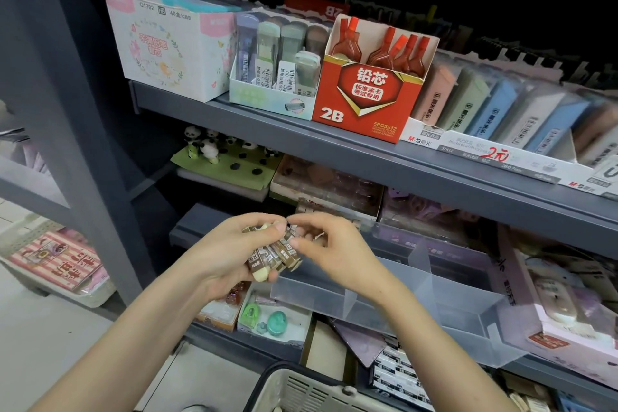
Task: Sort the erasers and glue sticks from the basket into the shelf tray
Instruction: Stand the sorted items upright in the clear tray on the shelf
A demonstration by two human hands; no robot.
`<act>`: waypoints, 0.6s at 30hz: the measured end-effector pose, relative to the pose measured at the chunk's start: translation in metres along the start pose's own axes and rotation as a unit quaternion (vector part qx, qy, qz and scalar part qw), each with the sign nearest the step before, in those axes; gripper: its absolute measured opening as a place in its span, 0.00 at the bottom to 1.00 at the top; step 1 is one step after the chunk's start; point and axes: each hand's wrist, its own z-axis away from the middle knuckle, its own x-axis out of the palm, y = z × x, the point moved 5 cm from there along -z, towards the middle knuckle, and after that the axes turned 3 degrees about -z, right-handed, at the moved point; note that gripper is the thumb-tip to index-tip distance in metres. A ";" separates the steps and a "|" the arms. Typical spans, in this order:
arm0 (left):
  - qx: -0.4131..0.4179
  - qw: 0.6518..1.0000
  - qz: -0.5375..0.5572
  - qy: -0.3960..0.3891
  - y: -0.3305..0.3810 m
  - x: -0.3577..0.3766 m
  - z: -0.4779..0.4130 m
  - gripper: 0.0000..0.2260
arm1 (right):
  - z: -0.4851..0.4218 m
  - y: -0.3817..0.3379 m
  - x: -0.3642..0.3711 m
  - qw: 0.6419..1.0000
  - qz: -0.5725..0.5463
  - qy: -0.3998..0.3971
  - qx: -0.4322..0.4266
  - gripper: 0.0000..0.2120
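Note:
My left hand (220, 257) grips a bunch of several brown-sleeved erasers (274, 252) with cream ends, held fanned out in front of the middle shelf. My right hand (329, 244) pinches the top end of one eraser in that bunch with thumb and forefinger. Just below and to the right of both hands stands a clear plastic shelf tray (431, 303) with dividers; its compartments look bare. The cream slotted basket (301, 391) shows at the bottom edge, under my forearms; its contents are mostly out of view.
The upper shelf carries a red 2B lead box (364, 100), pencil-lead cases and pastel erasers (501, 107). Panda figurines (207, 147) sit on the middle shelf. Small boxes of novelty erasers (271, 316) lie below my left hand. Another basket (57, 264) stands on the floor at left.

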 end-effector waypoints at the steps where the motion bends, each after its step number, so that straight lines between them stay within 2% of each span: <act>1: 0.003 1.000 0.004 -0.006 0.001 0.002 0.000 0.10 | 0.000 0.000 -0.001 1.000 -0.019 -0.013 0.008 0.17; 5: 0.010 1.000 0.001 -0.020 0.003 0.007 0.001 0.10 | 0.007 -0.001 -0.008 0.995 -0.086 -0.039 0.020 0.21; 8: -0.002 1.000 0.006 0.003 0.001 0.006 0.000 0.10 | 0.013 0.002 -0.018 0.998 -0.065 0.006 0.022 0.16; 10: -0.012 0.999 0.016 0.026 -0.001 0.003 -0.001 0.09 | 0.014 0.010 -0.025 0.995 -0.062 0.056 0.053 0.11; 13: -0.014 0.998 0.024 0.049 -0.001 -0.002 -0.003 0.07 | 0.018 0.017 -0.034 0.991 0.065 0.099 0.068 0.08; 18: -0.015 0.997 0.016 0.072 0.000 -0.010 -0.004 0.07 | 0.020 0.020 -0.027 0.976 0.204 0.065 0.030 0.08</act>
